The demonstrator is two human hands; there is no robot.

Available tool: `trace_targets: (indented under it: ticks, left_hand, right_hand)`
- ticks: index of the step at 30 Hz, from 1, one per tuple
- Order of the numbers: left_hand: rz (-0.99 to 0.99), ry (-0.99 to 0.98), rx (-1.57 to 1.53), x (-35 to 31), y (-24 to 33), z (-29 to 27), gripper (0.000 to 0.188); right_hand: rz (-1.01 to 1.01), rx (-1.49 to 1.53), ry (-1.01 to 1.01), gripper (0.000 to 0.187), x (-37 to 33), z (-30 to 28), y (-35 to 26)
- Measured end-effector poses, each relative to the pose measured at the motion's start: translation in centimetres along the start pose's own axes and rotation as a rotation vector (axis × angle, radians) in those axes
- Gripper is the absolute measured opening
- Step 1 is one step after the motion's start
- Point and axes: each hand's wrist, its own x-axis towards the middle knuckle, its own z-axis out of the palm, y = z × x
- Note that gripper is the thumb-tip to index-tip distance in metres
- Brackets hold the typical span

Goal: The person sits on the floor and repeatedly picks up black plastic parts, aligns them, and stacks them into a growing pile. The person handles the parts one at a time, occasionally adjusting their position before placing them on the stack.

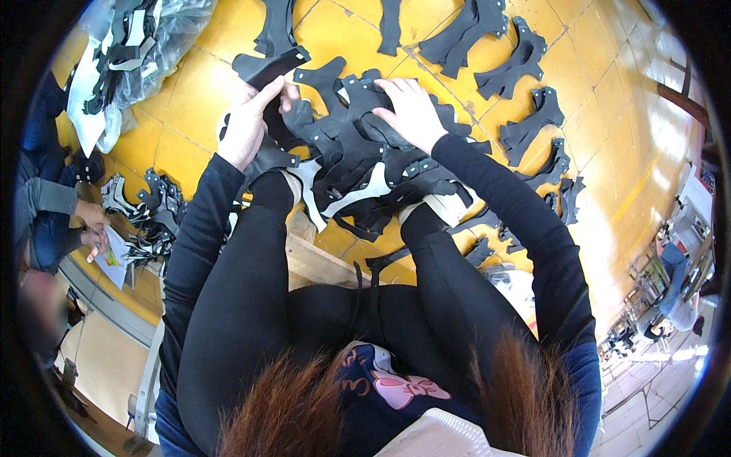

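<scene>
A heap of black, curved cut-out pieces (327, 148) of flat sheet material lies on the floor between my feet; a few show pale undersides. My left hand (255, 114) is at the heap's left side, thumb and fingers closed on a black cut-out piece (268, 68) with a small white mark at its end. On the heap's upper right rests my right hand (411, 114), fingers stretched out over the pieces and gripping none that I can see. What lies beneath its palm is hidden.
More black pieces (531, 123) lie in groups on the yellow tiled floor, ahead and to the right. A clear plastic bag (164, 65) with pieces is at the upper left. Left of me, another person's hands (93, 221) are near a paper sheet and another heap (156, 209).
</scene>
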Motion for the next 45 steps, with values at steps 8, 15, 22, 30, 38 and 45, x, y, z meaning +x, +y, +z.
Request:
trace_targets:
  ticks: [8, 15, 22, 30, 38, 45]
  left_hand:
    - [-0.111, 0.074, -0.058, -0.2, -0.9, -0.4, 0.030]
    - [-0.126, 0.059, -0.120, -0.6, -0.2, 0.0, 0.032]
    - [-0.113, 0.011, -0.069, -0.8, -0.4, -0.2, 0.032]
    - [-0.122, 0.042, -0.134, -0.6, -0.7, 0.2, 0.029]
    - [-0.168, 0.055, -0.264, -0.7, -1.4, 0.6, 0.031]
    - [-0.191, -0.157, -0.134, -1.8, -2.0, 1.7, 0.057]
  right_hand:
    - [0.072, 0.186, -0.140, 0.024, 1.2, -0.9, -0.1]
    - [0.203, 0.737, -0.153, 0.017, 4.1, -8.8, 6.0]
    - [0.399, 0.375, 0.150, 0.034, 6.2, -16.2, 16.2]
    - [0.087, 0.246, -0.024, 0.023, 4.5, -10.0, 9.0]
    - [-0.214, 0.038, -0.248, 0.023, -2.8, -1.1, -2.4]
    - [-0.007, 0.703, -0.450, 0.011, -2.3, -3.7, -4.5]
